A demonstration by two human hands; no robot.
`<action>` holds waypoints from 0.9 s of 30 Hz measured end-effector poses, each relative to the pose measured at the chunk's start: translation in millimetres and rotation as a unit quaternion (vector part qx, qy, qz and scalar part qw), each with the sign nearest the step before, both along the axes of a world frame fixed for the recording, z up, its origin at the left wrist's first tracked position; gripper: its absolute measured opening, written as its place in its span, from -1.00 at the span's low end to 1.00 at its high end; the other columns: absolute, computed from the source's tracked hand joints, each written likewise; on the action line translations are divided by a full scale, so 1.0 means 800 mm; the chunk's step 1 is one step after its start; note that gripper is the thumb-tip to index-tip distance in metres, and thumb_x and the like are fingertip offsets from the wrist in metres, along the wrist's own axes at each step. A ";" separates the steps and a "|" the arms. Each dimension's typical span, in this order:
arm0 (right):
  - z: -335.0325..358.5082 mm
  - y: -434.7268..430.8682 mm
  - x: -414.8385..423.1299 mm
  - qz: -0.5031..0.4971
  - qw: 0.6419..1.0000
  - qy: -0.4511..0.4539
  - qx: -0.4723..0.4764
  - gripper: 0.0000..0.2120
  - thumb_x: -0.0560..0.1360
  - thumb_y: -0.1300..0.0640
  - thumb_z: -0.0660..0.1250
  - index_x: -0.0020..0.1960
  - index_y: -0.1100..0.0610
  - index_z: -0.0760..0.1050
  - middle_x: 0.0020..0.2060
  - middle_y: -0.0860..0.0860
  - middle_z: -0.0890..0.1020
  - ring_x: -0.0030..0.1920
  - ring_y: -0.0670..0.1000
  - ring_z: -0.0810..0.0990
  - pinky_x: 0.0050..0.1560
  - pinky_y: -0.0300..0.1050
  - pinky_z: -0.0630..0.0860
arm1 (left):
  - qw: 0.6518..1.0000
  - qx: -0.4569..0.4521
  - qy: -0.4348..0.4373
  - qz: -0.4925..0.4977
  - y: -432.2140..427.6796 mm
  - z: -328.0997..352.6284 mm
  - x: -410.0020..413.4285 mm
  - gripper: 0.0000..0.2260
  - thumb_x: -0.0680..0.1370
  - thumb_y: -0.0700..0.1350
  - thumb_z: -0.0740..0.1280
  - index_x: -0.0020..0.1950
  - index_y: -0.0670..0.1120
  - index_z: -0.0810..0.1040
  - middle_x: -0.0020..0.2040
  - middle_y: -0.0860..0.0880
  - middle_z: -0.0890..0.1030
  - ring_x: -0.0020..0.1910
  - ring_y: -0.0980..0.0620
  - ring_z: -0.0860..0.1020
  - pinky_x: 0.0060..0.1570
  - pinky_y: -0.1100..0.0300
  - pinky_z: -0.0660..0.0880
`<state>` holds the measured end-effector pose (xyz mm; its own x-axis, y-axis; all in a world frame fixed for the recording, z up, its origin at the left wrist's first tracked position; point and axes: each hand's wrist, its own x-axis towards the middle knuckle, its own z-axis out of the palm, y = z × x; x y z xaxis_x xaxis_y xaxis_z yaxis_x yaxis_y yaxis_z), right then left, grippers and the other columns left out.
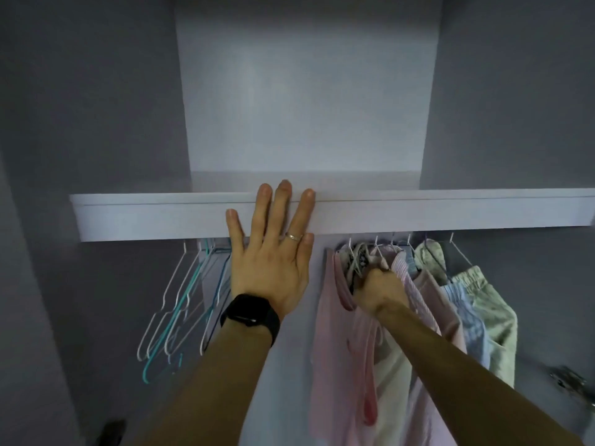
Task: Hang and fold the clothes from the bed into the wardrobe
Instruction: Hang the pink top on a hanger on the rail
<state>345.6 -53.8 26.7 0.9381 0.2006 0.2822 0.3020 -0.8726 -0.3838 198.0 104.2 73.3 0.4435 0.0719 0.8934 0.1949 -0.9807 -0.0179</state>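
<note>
Pastel clothes (428, 304) hang under shelf (450, 214)
Flat left hand (273, 255) rests on its edge; right hand (380, 292) grips a black-patterned garment (360, 264).

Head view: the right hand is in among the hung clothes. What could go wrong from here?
1. The right hand grips a patterned garment wedged between crowded hangers, whose tops vanish behind the shelf edge. Hooking blind may miss and drop it.
2. Pushing in could drag the neighbouring pink top off its hanger.
</note>
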 end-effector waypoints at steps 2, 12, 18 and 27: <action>0.010 -0.011 -0.033 0.026 1.000 0.001 -0.014 -0.72 0.54 0.09 0.22 0.17 0.18 0.55 0.07 0.20 0.66 0.10 0.25 0.63 0.06 0.05 0.57 | 1.000 -0.013 0.028 0.001 -0.004 -0.001 -0.009 -0.47 0.69 0.09 -0.02 0.63 0.14 -0.15 0.63 0.05 -0.18 0.60 -0.01 -0.25 0.49 -0.26 -0.30; 0.047 -0.183 -0.277 0.086 0.993 0.019 0.084 -0.76 0.57 0.06 0.31 0.23 0.01 0.55 0.07 -0.01 0.64 0.01 0.05 0.63 -0.03 -0.12 0.53 | 0.962 -0.149 0.228 -0.012 -0.059 0.063 -0.079 -0.22 0.58 0.12 0.20 0.61 0.13 -0.27 0.63 0.00 -0.27 0.60 -0.09 -0.26 0.49 -0.35 -0.17; 0.021 -0.304 -0.430 0.001 0.987 -0.044 0.156 -0.77 0.55 0.10 0.39 0.20 -0.04 0.61 0.08 -0.09 0.65 0.04 0.00 0.58 -0.02 -0.06 0.56 | 0.905 -0.251 0.303 -0.164 -0.171 -0.026 -0.152 -0.41 0.57 0.00 0.30 0.58 -0.02 0.22 0.55 -0.14 0.28 0.53 -0.16 0.20 0.47 -0.18 0.17; -0.098 -0.458 -0.674 -0.306 0.933 0.024 0.186 -0.77 0.56 0.09 0.40 0.20 -0.07 0.61 0.07 -0.13 0.63 0.04 0.05 0.59 0.03 0.03 0.59 | 0.703 -0.106 0.542 -0.448 -0.450 -0.183 -0.295 -0.52 0.61 -0.01 0.28 0.53 0.03 0.33 0.38 0.00 0.51 0.35 -0.06 0.46 0.39 -0.07 0.30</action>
